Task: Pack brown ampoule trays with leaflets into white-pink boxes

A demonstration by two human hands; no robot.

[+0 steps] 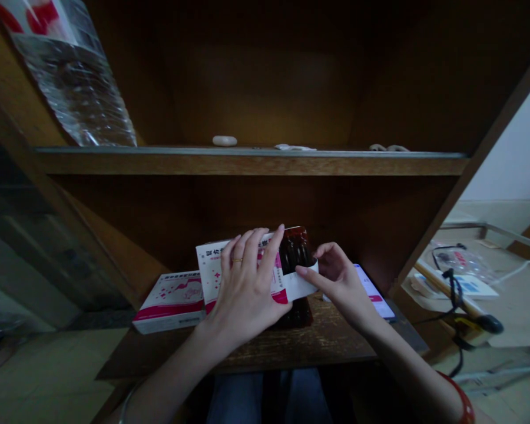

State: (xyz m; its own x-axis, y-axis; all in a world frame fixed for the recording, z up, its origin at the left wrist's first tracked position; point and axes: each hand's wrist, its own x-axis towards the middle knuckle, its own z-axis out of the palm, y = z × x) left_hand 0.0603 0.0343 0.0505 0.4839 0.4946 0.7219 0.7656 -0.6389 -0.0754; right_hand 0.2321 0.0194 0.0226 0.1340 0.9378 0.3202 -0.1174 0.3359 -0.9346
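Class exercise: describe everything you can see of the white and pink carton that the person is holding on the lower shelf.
The white and pink carton looks like thin printed cardboard, white with pink bands and dark lettering too blurred to read. It stands on its long edge on the wooden shelf, its right end flap open. A tray of dark brown vials juts from that end. The left hand grips its front; the right hand pinches the flap.

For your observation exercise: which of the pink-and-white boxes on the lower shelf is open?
The box under the left hand: dark vials show at its open end. The box at left lies shut.
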